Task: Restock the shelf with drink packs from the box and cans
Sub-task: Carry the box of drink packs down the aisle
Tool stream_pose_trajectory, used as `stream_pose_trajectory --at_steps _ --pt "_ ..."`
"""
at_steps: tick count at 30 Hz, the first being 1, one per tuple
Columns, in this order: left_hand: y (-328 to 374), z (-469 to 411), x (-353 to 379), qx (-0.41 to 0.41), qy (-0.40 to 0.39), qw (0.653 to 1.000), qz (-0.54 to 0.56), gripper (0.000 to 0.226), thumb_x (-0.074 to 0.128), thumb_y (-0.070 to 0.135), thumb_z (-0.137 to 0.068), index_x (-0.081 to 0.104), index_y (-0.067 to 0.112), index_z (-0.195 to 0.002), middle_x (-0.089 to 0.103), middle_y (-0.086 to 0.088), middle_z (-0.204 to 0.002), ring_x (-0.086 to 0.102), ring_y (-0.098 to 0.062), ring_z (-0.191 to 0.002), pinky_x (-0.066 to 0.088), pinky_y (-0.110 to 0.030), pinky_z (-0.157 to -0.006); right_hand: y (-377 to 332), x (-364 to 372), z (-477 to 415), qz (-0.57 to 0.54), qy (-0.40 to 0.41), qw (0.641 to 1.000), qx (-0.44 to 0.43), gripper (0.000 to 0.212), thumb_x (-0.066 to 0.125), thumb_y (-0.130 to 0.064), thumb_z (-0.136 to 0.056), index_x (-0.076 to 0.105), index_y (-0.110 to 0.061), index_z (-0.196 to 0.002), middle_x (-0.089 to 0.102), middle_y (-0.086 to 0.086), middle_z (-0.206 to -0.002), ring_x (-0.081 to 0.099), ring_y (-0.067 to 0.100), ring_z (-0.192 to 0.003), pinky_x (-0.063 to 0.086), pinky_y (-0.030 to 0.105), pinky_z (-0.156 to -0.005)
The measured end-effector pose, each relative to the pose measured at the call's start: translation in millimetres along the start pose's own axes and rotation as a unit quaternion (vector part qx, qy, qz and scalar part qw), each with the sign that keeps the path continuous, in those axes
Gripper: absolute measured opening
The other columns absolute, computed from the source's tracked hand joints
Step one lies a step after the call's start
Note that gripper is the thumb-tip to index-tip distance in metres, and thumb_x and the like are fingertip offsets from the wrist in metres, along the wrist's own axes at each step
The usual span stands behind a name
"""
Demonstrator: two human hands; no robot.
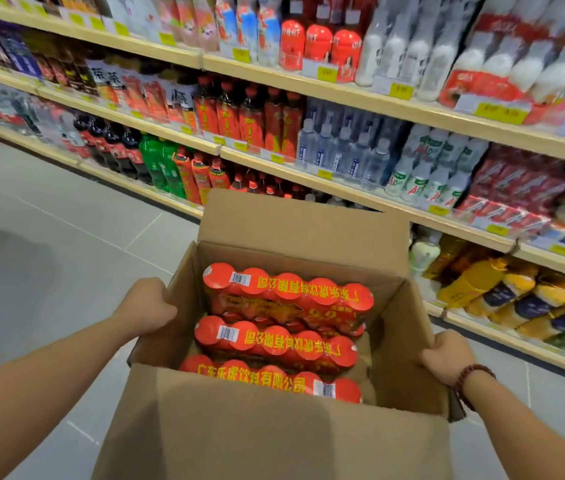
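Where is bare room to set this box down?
The grey floor left of the box, in front of the bottom shelf, is bare. The shelves are packed with bottles. Both hands, left and right, hold the box's sides.

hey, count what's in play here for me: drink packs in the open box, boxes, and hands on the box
Red drink packs in the box: 3
Cardboard box: 1
Hands gripping the box, left hand and right hand: 2
Total: 6
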State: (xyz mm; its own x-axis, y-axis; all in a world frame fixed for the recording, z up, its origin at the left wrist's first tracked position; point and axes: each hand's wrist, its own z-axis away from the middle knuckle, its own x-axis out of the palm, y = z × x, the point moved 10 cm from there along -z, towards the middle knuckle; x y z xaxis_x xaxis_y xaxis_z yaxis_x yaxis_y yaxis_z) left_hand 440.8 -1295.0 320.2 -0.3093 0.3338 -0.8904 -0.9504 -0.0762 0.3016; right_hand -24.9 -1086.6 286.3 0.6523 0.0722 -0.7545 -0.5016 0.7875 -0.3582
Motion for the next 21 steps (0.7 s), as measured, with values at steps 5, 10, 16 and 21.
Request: stream_pose_trajectory --at_steps 5,10,16,21 --pt "2.0 -100.9 -22.0 0.002 -0.015 1.0 0.011 0.018 0.061 0.004 -0.071 0.052 0.005 -0.055 0.052 -0.011 -0.058 0.054 -0.024 -0.059 0.038 -0.026 -0.047 -66.8 12.8 -58.6 -0.009 0.0 1.0 0.018 0.027 0.064 -0.009 -0.08 0.05 -0.008 -0.057 0.052 0.008 -0.059 0.049 0.019 -0.056 0.032 0.023 -0.046" --pt "10.8 -187.0 -26.1 -0.004 -0.028 1.0 -0.01 0.024 0.062 0.007 -0.077 0.049 0.01 -0.057 0.052 -0.009 -0.061 0.055 -0.022 -0.063 0.035 -0.025 -0.047 -110.0 26.8 -115.3 -0.018 -0.001 0.999 0.043 0.018 0.067 -0.008 -0.075 0.058 -0.003 -0.061 0.062 0.019 -0.072 0.057 0.029 -0.068 0.043 0.029 -0.056" --pt "32.3 -278.0 -15.0 -0.026 -0.057 0.998 -0.018 0.021 0.061 0.005 -0.081 0.051 0.009 -0.063 0.052 -0.008 -0.065 0.05 -0.017 -0.058 0.033 -0.022 -0.045 -148.5 37.7 -189.5 -0.014 -0.022 0.998 0.06 0.016 0.067 -0.011 -0.076 0.067 0.003 -0.083 0.067 0.02 -0.087 0.061 0.034 -0.082 0.047 0.031 -0.064" --pt "46.2 -347.1 6.0 -0.028 -0.057 0.998 -0.028 0.021 0.061 0.003 -0.078 0.049 0.008 -0.061 0.048 -0.005 -0.061 0.045 -0.015 -0.055 0.033 -0.023 -0.044 -171.6 45.6 -245.9 -0.007 -0.01 0.997 0.083 0.009 0.062 -0.002 -0.076 0.062 0.005 -0.071 0.059 0.015 -0.07 0.052 0.028 -0.066 0.039 0.028 -0.058"
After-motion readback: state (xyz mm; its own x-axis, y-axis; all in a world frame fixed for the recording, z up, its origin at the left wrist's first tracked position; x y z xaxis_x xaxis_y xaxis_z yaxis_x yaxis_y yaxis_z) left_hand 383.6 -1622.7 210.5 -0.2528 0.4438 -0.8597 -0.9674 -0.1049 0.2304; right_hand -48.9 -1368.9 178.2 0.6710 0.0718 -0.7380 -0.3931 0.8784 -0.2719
